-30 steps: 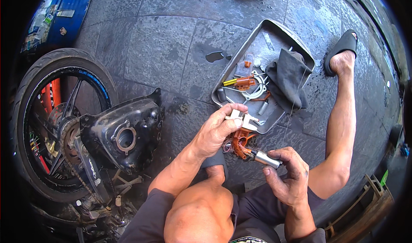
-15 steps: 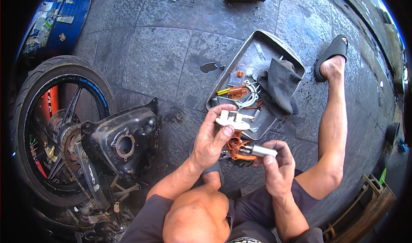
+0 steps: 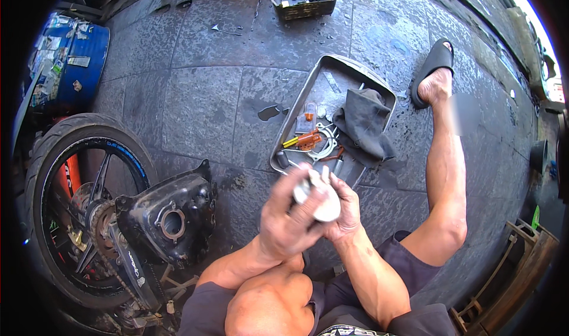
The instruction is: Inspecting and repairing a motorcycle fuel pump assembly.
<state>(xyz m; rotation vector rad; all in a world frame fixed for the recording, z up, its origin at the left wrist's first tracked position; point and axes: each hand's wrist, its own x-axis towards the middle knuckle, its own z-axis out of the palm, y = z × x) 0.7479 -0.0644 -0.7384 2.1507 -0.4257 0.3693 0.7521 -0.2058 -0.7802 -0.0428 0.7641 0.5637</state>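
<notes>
In front of my knees, my two hands have come together around a fuel pump assembly with a round white plastic top (image 3: 325,208). My left hand (image 3: 288,220) is smeared by motion, its fingers bent over the near and left side of the white top. My right hand (image 3: 348,214) is closed against the right side, fingers curled toward the white prongs. The orange lower part and the silver cylinder seen earlier are hidden behind the hands. Just beyond lies a tray (image 3: 291,112) with an orange plastic part (image 3: 307,141), a white ring (image 3: 329,140) and a dark rag (image 3: 363,122).
At left lie a black fuel tank (image 3: 160,208) with a round opening and a motorcycle wheel (image 3: 41,164). A blue drum (image 3: 89,63) stands farther back. A small tin (image 3: 305,10) with hardware is at the top. A wooden bench (image 3: 510,276) stands lower right.
My right hand has moved up and left to meet the left hand. The white top has tilted, and the orange part and silver cylinder are now out of sight. The view has shifted slightly.
</notes>
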